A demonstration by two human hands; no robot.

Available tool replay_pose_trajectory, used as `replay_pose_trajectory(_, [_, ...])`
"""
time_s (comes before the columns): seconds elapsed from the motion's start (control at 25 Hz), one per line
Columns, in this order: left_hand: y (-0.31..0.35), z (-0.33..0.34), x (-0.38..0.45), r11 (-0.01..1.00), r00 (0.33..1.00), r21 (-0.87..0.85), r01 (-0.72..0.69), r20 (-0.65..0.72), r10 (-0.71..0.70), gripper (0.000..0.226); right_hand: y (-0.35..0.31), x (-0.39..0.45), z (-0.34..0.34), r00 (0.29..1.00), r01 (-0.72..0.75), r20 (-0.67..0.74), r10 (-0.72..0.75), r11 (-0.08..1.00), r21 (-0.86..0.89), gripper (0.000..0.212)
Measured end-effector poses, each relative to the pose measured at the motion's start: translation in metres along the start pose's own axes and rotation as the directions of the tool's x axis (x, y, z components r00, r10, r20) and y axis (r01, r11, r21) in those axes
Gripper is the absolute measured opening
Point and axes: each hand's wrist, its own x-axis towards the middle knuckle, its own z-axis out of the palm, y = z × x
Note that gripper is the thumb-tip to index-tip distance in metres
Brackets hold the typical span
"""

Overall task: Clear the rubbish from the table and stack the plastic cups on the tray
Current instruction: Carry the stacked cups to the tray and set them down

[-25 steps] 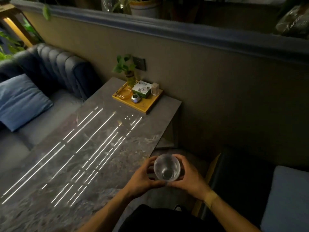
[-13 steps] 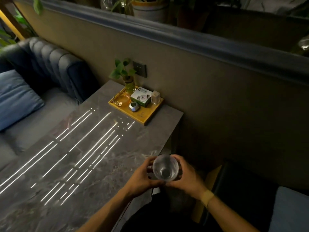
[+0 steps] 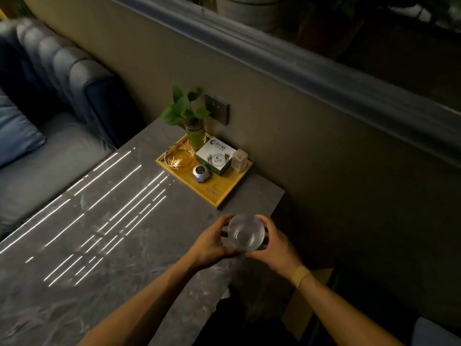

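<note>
Both hands hold the clear plastic cup point(image 3: 245, 232) over the near right edge of the grey marble table point(image 3: 104, 245). Left hand point(image 3: 212, 243) wraps the cup's left side, fingers curled on the wall; right hand point(image 3: 275, 244) wraps the right side the same way, thumb at the rim. The cup's mouth faces the camera, and the base shows through it (whether this is one cup or several nested cannot be told). A yellowish band point(image 3: 300, 274) sits on the right wrist.

The wooden tray point(image 3: 219, 189) lies at the far right corner of the table, against the wall, near the cup but apart from it. The tray's near corner is bare. On it:
- glass bowl point(image 3: 180, 157), left side, amber-tinted
- green glass vase with a leafy plant point(image 3: 195, 133), back corner
- white and green box point(image 3: 216, 156), middle
- small silver object point(image 3: 201, 173), just in front of the box
- small pale container point(image 3: 239, 159), right of the box

A grey wall plate point(image 3: 216, 109) sits on the wall behind the plant. Thin bright stripes of light cross the tabletop to the left of the hands. Beyond the table, on the left, stands a dark padded sofa point(image 3: 62, 78) with a blue cushion point(image 3: 15, 136). Lighting is dim throughout.
</note>
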Motion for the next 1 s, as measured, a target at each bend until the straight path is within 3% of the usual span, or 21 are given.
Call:
replay_pose_trajectory(0.48, [0.004,-0.029,0.088,0.999,0.999,0.032,0.021,-0.047,-0.019,0.090,0.002,0.097,-0.023,0.999,0.029,-0.025,-0.032,0.995,-0.094,0.085])
replay_pose_trajectory(0.64, [0.005,-0.028,0.097,0.999,0.999,0.042,0.025,-0.040,-0.024,0.085,0.006,0.106,-0.029,0.999,0.043,-0.013,-0.045,0.992,-0.117,0.082])
replay_pose_trajectory(1.0, [-0.001,-0.033,0.103,1.000,1.000,-0.002,0.029,-0.008,-0.029,0.085,0.007,0.107,-0.031,1.000,0.010,0.012,-0.009,0.995,-0.101,0.097])
